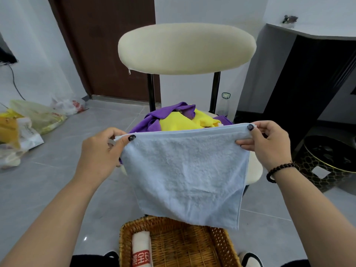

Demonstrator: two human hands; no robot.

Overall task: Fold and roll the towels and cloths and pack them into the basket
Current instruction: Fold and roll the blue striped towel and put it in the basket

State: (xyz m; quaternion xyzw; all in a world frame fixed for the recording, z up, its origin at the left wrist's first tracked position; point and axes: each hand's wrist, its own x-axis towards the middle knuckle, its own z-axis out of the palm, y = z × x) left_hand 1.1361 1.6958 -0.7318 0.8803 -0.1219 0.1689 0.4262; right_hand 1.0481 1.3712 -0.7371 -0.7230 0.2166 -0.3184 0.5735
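Hands, left and right, pinch top corners of blue towel, mid-frame above basket. One white roll packed at bottom; purple and yellow cloths on chair await folding.

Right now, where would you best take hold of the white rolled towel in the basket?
Probably round its middle, coming from above: the white rolled towel lies flat along the wicker basket's left wall, its top bare. Both hands are busy holding the blue towel.

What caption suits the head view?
Both hands, left and right, hold a light-blue towel above the wicker basket.
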